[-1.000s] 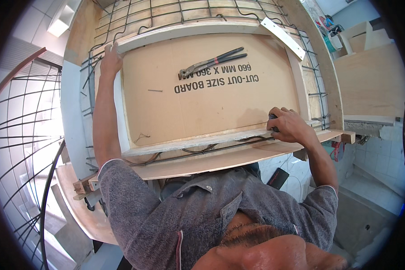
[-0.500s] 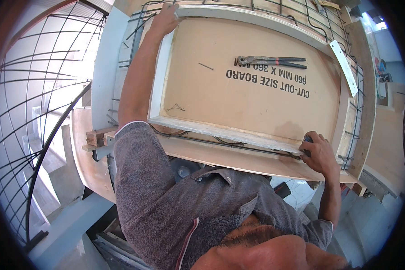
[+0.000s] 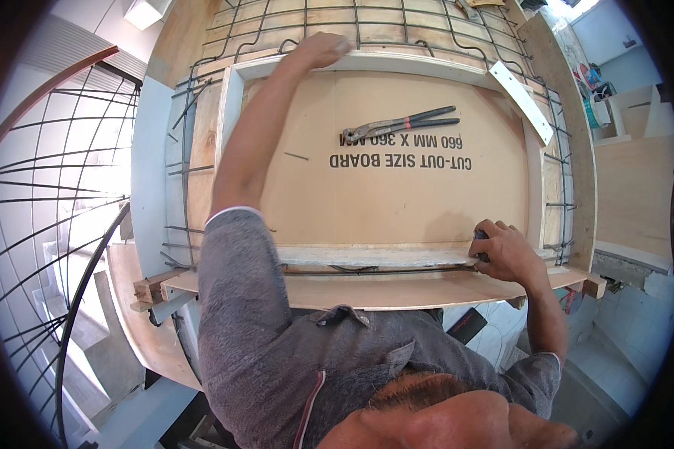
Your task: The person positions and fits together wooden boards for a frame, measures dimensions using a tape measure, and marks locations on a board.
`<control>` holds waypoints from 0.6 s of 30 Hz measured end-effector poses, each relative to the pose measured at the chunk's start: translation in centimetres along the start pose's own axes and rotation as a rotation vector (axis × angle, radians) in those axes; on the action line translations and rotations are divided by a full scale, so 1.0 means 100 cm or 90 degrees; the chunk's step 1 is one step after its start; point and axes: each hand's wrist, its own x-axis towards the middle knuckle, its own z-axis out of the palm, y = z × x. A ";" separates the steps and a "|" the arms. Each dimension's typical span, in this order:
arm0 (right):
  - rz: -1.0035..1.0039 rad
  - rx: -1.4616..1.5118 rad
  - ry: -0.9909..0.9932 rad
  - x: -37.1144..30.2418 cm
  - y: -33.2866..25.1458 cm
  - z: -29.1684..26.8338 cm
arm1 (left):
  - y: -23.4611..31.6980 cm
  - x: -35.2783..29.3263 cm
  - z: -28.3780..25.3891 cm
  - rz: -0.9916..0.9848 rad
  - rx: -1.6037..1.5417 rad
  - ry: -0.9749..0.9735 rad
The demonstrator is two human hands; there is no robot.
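Evidently, the right hand, lower right of the picture, is closed around a small dark object, which shows at its left side beside the wooden frame. The left hand, upper centre, is at the far rail; I cannot tell whether it grips. Upside-down dark lettering marks the central cardboard, partly under pincers.

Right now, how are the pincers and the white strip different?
The pincers have two dark handles; the white strip is one flat piece with holes. The pincers lie on the cardboard; the white strip lies across a corner of the frame. Neither is being held.
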 end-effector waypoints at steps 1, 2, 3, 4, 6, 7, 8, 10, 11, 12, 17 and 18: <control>-0.001 0.002 0.003 -0.001 0.000 0.000 | 0.009 0.013 0.001 0.005 -0.014 -0.011; -0.003 0.004 0.007 -0.002 0.001 0.001 | 0.012 0.025 0.003 0.009 -0.028 -0.022; -0.005 0.008 0.008 -0.001 0.001 0.002 | 0.011 0.038 0.010 -0.007 -0.021 -0.020; 0.002 0.005 0.000 -0.002 0.000 0.000 | 0.013 0.051 0.017 -0.020 -0.014 -0.022; -0.005 0.019 0.005 -0.002 0.002 0.001 | 0.017 0.062 0.019 -0.042 -0.011 -0.077; -0.008 0.027 0.006 -0.003 0.003 0.001 | 0.023 0.064 0.011 -0.052 -0.015 -0.131; -0.011 0.027 0.006 -0.002 0.004 0.001 | 0.027 0.065 0.006 -0.062 -0.019 -0.184; -0.018 0.026 0.005 -0.002 0.004 0.000 | 0.025 0.068 0.003 -0.085 -0.015 -0.210; -0.028 0.029 0.013 -0.002 0.005 0.001 | 0.024 0.070 0.002 -0.098 -0.013 -0.223; -0.038 0.032 0.022 -0.002 0.006 0.002 | 0.022 0.072 0.003 -0.098 -0.006 -0.215; -0.068 0.026 0.037 -0.002 0.013 0.006 | 0.013 0.069 0.015 -0.061 -0.063 -0.150; -0.069 0.025 0.036 -0.002 0.012 0.005 | 0.014 0.068 0.015 -0.048 -0.060 -0.142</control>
